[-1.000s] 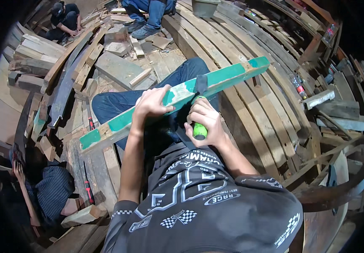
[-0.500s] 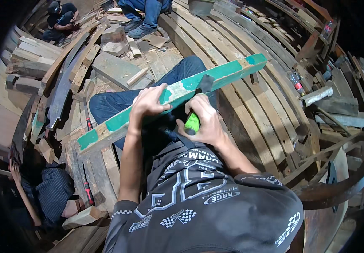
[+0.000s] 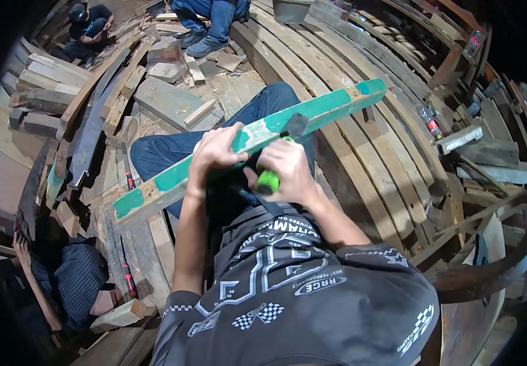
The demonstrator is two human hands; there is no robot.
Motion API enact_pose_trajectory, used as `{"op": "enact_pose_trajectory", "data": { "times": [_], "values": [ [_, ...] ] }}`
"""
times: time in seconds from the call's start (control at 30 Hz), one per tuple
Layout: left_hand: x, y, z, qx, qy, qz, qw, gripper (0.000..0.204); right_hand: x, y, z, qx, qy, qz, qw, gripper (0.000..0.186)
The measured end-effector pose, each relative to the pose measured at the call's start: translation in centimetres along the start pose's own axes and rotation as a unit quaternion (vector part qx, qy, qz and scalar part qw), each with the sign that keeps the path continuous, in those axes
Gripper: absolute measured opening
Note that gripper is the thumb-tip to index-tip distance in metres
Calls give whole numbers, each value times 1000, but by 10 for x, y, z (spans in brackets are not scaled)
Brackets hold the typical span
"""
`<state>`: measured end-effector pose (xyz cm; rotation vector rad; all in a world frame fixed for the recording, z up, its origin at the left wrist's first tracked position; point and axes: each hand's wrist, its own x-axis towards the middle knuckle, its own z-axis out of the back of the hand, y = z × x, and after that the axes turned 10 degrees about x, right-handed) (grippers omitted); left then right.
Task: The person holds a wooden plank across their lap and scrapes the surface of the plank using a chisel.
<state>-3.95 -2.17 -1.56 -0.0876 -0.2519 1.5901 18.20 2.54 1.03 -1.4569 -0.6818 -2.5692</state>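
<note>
Across my lap lies a long wooden beam (image 3: 324, 110) with patchy green paint, slanting from lower left to upper right. My left hand (image 3: 216, 151) grips it near its middle, thumb on the near edge, beside a patch of bare wood. In my right hand (image 3: 289, 168) is a scraper (image 3: 268, 182) with a bright green handle, fingers wrapped around it. Its flat dark blade (image 3: 297, 124) rests at the beam's painted face, just right of the bare patch. Part of the handle is hidden under my fingers.
Curved rows of planks (image 3: 391, 165) rise at my right. Scrap boards (image 3: 169, 104) litter the floor ahead. A red-handled tool (image 3: 129, 280) lies at left. A person (image 3: 71, 280) sits at lower left; two more are at the far side. A bucket (image 3: 291, 11) stands far off.
My right hand has shifted a little left and tilted the scraper handle, and its blade sits slightly lower left. The left hand and beam stay almost still.
</note>
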Motion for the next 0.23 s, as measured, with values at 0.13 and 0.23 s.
{"op": "enact_pose_trajectory", "data": {
  "times": [0.13,0.23],
  "values": [
    [-3,-8,7,6,18,18,1000,65,-6,-4,3,-12,-19,29,999,27],
    [3,-2,2,15,32,19,999,72,-2,-23,6,-35,-44,40,998,27]
  ]
}}
